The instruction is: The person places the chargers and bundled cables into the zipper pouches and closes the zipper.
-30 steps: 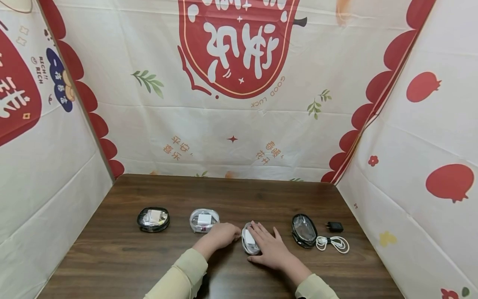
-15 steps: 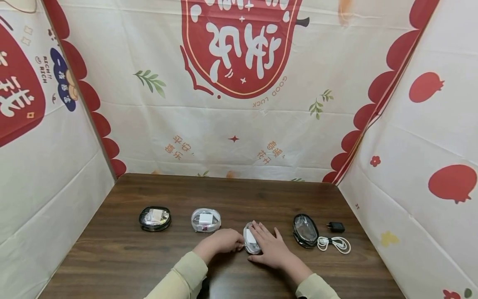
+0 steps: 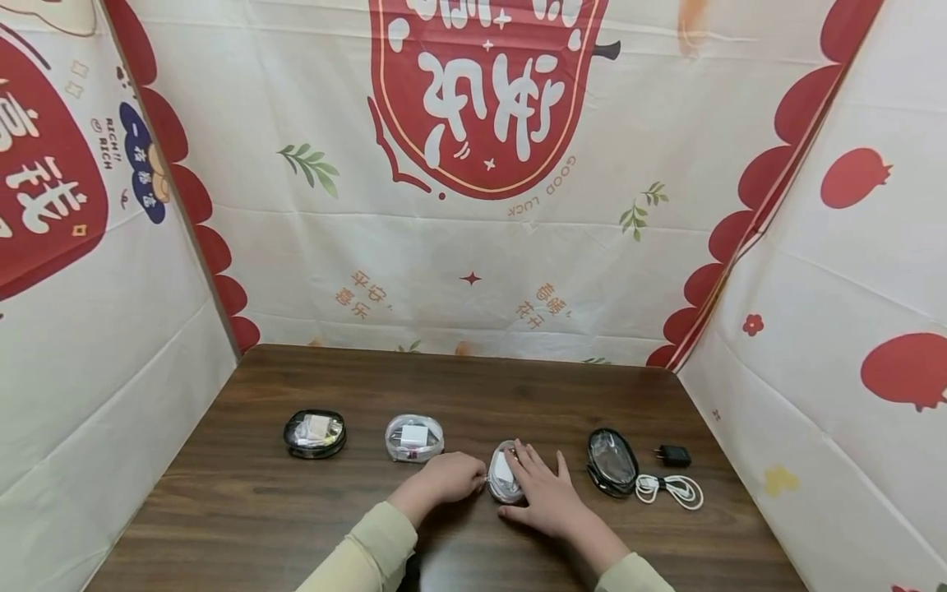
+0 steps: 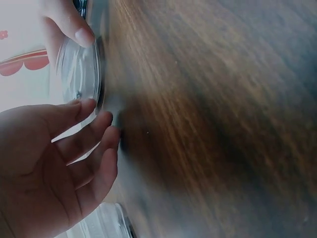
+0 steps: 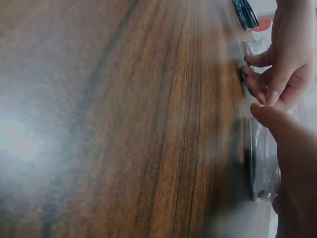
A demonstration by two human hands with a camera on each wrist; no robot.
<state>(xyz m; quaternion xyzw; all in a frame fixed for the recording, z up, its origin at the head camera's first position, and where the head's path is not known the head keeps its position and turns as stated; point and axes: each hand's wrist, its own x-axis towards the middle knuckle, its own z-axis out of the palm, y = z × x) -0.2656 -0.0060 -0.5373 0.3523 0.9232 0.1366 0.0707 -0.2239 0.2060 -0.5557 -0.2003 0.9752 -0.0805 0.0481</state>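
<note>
A clear oval zip pouch (image 3: 505,487) holding a white charger plug (image 3: 503,467) lies on the wooden table in front of me. My right hand (image 3: 547,497) rests on its right side with fingers spread straight over the top. At the pouch's left edge, my left hand (image 3: 453,478) pinches the small zipper pull between thumb and index finger. In the left wrist view, that left hand (image 4: 54,158) has its other fingers loosely bent beside the clear pouch (image 4: 81,74). The right wrist view shows the right thumb close to the left fingertips.
Left of my hands lie another clear pouch (image 3: 414,437) with a white plug and a black-trimmed pouch (image 3: 315,434) with items inside. To the right are a black-trimmed pouch (image 3: 612,462), a black plug (image 3: 673,455) and a coiled white cable (image 3: 669,491). Printed cloth walls (image 3: 473,247) surround the table.
My left hand has slid along the pouch's left edge toward me, then slightly back. My right hand stays on the pouch. The head view has shifted a little.
</note>
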